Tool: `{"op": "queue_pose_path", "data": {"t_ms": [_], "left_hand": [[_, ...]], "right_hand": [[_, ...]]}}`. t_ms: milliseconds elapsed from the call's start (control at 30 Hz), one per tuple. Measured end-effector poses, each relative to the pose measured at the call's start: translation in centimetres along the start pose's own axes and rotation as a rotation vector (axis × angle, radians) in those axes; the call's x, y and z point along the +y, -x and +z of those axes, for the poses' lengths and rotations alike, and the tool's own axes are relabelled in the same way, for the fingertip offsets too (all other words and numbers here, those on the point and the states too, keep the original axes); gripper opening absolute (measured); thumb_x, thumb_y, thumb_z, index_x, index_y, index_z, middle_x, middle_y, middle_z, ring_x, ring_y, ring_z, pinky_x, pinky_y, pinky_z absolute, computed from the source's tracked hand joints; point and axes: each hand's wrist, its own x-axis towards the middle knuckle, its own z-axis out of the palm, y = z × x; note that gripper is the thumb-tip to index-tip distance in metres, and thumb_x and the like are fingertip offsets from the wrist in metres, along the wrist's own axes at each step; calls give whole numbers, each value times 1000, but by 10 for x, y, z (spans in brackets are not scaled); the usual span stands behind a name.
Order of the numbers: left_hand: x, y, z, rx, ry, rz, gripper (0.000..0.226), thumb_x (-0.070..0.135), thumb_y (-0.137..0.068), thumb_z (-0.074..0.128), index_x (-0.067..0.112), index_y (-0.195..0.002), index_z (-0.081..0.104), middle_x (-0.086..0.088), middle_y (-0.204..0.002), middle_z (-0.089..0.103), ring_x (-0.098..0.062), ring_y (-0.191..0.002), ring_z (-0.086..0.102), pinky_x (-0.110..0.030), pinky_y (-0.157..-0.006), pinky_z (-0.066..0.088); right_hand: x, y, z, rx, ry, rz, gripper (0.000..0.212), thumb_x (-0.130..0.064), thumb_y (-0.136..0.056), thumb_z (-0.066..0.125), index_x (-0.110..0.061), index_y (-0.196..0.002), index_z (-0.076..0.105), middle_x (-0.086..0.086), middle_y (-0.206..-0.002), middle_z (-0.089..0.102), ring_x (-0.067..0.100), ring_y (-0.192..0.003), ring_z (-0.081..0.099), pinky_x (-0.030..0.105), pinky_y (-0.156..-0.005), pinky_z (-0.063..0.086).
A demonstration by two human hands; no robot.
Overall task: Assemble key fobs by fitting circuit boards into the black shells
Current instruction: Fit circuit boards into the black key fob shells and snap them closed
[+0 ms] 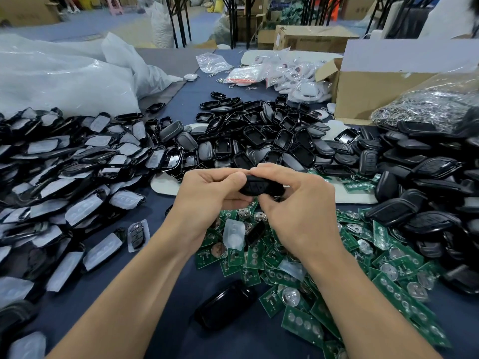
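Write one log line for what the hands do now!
left hand: grips key fob | right hand: grips key fob | circuit boards: piled under hands

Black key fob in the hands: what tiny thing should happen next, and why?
Probably squeeze it fully closed. The left hand and right hand both pinch the black key fob above the green circuit boards, so it seems fitted, not set down.

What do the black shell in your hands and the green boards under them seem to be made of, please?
The black shell looks like moulded plastic: smooth, with a soft sheen. The green boards look like rigid, probably fibreglass laminate with a glossy green coating, carrying shiny metal discs.
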Motion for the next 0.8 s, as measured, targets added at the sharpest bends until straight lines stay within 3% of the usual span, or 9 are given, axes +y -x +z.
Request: {"op": "queue_pose_path", "data": {"t_ms": [67, 133, 233, 267, 333, 400, 500, 633, 800], "left_hand": [[1, 1, 1, -5, 10, 32, 23, 5, -96, 68, 20, -94, 84, -14, -89, 80, -24, -73, 77, -27, -68, 62], [0, 2, 3, 22, -18, 86, 27, 3, -95, 70, 25, -91, 85, -11, -88, 81, -23, -72, 78, -27, -67, 63], [-2, 2, 8, 77, -84, 161, 37, 1, -94, 71, 35, -86, 84, -2, -84, 81, -20, -72, 78, -25, -68, 63], [-2, 3, 9, 86, -91, 177, 39, 1, -94, 71, 37, -85, 84, -1, -83, 81, -20, -72, 78, -26, -68, 63], [-3, 3, 9, 94, -121, 215, 38, 2, -94, 72, 37, -86, 84, 2, -83, 81, -19, -75, 79, -27, -69, 64], [-5, 3, 9, 91, -156, 243, 33, 4, -93, 74, 35, -91, 83, 4, -85, 81, -17, -78, 79, -26, -71, 64], [-6, 4, 10, 64, -171, 232, 23, 11, -90, 79, 32, -98, 83, 5, -88, 81, -16, -83, 79, -28, -75, 64], [-5, 3, 7, 50, -212, 240, 27, 12, -87, 82, 38, -93, 83, 8, -87, 81, -13, -83, 79, -29, -77, 64], [-3, 5, 10, 94, -220, 277, 25, 8, -89, 79, 33, -92, 83, 7, -85, 81, -14, -83, 79, -30, -74, 65]], "right_hand": [[1, -1, 1, 3, -26, 13, 53, 5, -76, 79, -33, -113, 80, -17, -119, 74, -14, -94, 65, 22, -97, 55], [2, -2, 2, 4, -42, 16, 50, 3, -77, 80, -34, -111, 80, -19, -117, 74, -13, -110, 63, 18, -97, 53], [2, -6, 1, 26, -187, 93, 35, -11, -82, 79, -42, -99, 81, -27, -103, 76, -11, -99, 68, 8, -79, 53], [4, -7, 1, 28, -244, 129, 31, -13, -84, 78, -42, -96, 82, -25, -97, 77, -4, -93, 72, 13, -76, 56], [7, -10, 0, 16, -321, 183, 25, -14, -86, 76, -37, -93, 83, -13, -87, 79, 16, -84, 75, 37, -77, 64], [8, -12, -1, 12, -349, 192, 23, -11, -85, 77, -32, -91, 83, -5, -83, 79, 28, -83, 75, 53, -79, 62], [8, -11, -4, 24, -354, 158, 25, -9, -84, 79, -32, -91, 83, -6, -83, 80, 22, -84, 76, 51, -82, 62], [9, -8, -2, 20, -343, 142, 23, -10, -84, 80, -31, -91, 83, -11, -83, 79, 14, -82, 77, 45, -81, 63], [6, -8, -2, -1, -444, 207, 20, -12, -77, 81, -25, -92, 83, -1, -83, 80, 27, -80, 76, 51, -80, 63]]}}
